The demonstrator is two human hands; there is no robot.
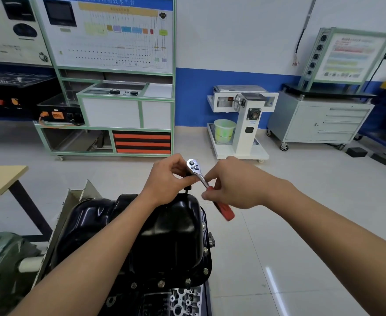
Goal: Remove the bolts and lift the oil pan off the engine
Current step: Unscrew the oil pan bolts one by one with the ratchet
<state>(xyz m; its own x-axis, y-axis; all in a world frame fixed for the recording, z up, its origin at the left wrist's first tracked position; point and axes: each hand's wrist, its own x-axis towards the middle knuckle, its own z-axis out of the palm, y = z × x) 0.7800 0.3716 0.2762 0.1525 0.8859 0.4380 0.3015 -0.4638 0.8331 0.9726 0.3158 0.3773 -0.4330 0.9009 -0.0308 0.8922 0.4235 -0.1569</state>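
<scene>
A black oil pan [169,226] sits bolted on the engine [178,299] below my arms. Several bolts [205,271] line its near and right flange. Above the pan's far edge I hold a ratchet wrench [197,172] with a chrome head and red handle [225,209]. My left hand [169,181] grips the dark socket and extension under the ratchet head. My right hand [230,188] pinches the chrome shaft just above the red handle. The socket tip hangs near the pan's far rim.
A wooden table [0,181] stands at the left, a green engine-stand part [3,258] at lower left. Training benches [110,87], a white stand [242,124] and a grey drawer cabinet [319,122] line the far wall. Tiled floor lies to the right.
</scene>
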